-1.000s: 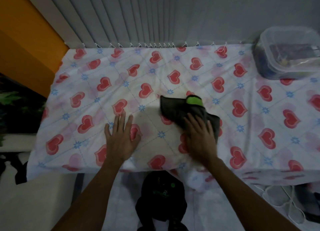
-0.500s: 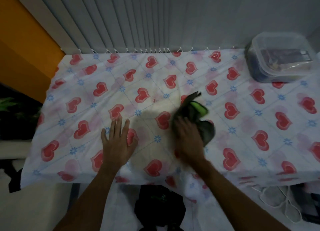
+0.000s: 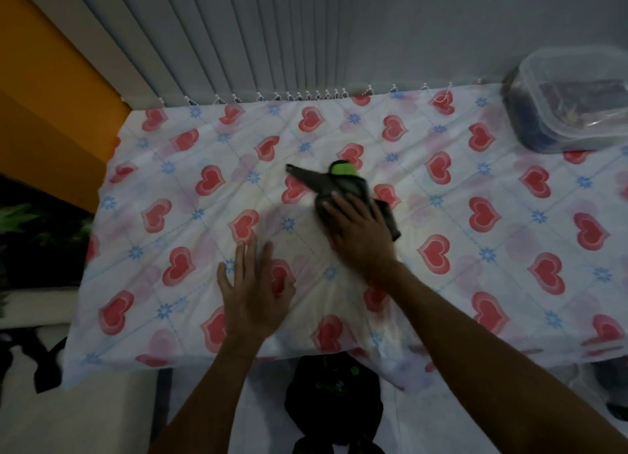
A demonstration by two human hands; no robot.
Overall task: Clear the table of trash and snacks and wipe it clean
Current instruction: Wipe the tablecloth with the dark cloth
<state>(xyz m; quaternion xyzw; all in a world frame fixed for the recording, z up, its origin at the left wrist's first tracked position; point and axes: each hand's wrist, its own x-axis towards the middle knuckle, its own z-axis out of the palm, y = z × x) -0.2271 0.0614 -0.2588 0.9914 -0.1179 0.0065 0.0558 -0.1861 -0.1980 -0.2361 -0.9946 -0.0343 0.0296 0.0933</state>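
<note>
Currently the table (image 3: 509, 236), under its heart-print cover, is filling most of the view, with grey blinds (image 3: 272, 35) hanging along its far edge. A clear tub (image 3: 571, 103), lid on, is sitting at the far right corner; its contents are too dim to identify. No loose trash or snacks are showing on the cover, so clearing is judged done and the wiping step is in hand. The rag (image 3: 343, 190), dark with a green patch, is lying at mid-table, bunched and pointing far-left. The right hand (image 3: 360, 231) is pressing flat on its near end, fingers spread, not clenching it. The left hand (image 3: 253, 293) is lying open, palm down, on the cover near the front edge, apparently pinning the fabric. Next move is calling for longer strokes toward the left and right areas, keeping the cover from bunching.
</note>
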